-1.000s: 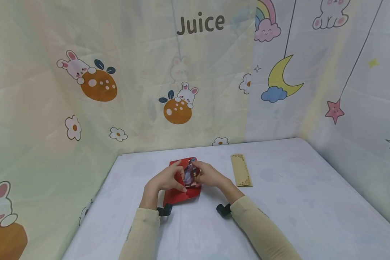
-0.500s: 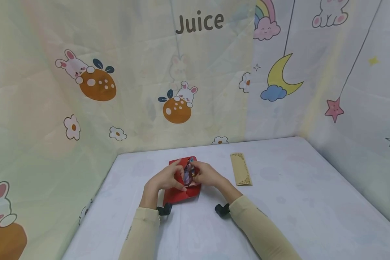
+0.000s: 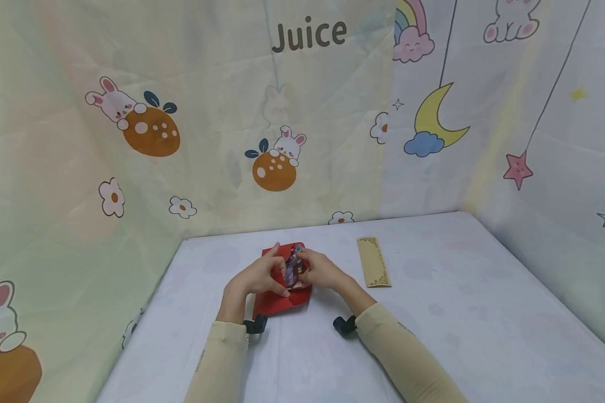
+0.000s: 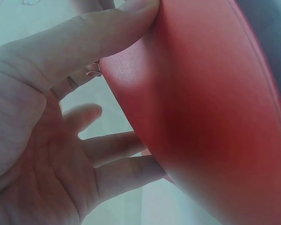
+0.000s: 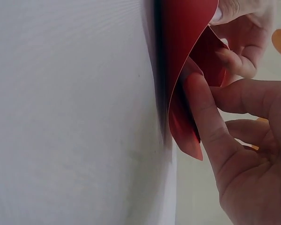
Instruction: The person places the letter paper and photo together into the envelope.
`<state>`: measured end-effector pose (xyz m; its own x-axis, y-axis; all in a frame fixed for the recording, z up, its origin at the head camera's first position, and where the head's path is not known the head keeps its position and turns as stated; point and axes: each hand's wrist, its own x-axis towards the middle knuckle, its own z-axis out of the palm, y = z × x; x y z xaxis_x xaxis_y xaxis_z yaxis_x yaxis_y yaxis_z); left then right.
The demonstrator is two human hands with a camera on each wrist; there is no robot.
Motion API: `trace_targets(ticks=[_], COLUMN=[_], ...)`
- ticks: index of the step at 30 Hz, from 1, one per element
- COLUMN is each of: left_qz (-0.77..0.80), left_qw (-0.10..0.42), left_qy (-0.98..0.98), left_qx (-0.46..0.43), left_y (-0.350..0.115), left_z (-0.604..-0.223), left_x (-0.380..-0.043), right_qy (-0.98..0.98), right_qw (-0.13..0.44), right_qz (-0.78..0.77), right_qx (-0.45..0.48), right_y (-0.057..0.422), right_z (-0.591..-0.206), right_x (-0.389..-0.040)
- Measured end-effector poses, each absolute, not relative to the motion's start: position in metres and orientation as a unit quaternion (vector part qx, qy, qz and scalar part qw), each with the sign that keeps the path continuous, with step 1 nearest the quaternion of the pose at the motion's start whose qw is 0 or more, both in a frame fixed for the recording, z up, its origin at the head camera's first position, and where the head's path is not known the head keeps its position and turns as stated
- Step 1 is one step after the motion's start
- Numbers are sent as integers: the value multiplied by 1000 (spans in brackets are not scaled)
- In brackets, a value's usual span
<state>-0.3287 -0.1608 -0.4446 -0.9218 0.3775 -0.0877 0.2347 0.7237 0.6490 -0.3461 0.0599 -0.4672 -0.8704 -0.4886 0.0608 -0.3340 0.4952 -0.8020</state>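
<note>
In the head view, a bent red paper envelope (image 3: 277,302) is raised off the table at the centre. My left hand (image 3: 258,275) grips its left side; in the left wrist view, the thumb presses on the red sheet (image 4: 192,112) and fingers reach behind it. A card with a colourful printed figure (image 3: 293,271) lies against the red paper. Its right edge is pinched by my right hand (image 3: 325,270). Seen from the right wrist, the thumb of the right hand (image 5: 253,154) reaches into the fold of the red paper (image 5: 185,42), which hides part of the card.
A narrow tan paper strip with ornate corners (image 3: 375,263) lies on the white-covered table (image 3: 433,324), right of the hands. Printed curtains (image 3: 206,140) stand behind the table and along its sides. Black wrist cameras (image 3: 345,326) are worn near the sleeves.
Both hands hold nearly the same pose on the envelope and card. The card's face has turned very slightly, and the whole head view has shifted a little.
</note>
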Motion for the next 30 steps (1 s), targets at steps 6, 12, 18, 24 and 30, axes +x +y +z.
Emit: trace_targets(ticks=[6, 12, 18, 24, 30], left_qz=[337, 329, 326, 330, 333], left_qw=[108, 109, 112, 107, 109], left_qy=[920, 924, 924, 923, 922], left_qx=[168, 164, 164, 169, 166], left_y=[-161, -160, -160, -161, -160], left_z=[-446, -446, -446, -445, -445], left_x=[-329, -328, -327, -328, -329], right_qy=[857, 858, 863, 869, 862], right_qw=[93, 97, 100, 118, 142], right_qz=[-448, -447, -437, -421, -421], right_qx=[-236, -234, -233, -231, -243], right_y=[59, 58, 58, 57, 58], right_z=[-467, -467, -467, -466, -466], right_x=[-346, -345, -343, -342, -341])
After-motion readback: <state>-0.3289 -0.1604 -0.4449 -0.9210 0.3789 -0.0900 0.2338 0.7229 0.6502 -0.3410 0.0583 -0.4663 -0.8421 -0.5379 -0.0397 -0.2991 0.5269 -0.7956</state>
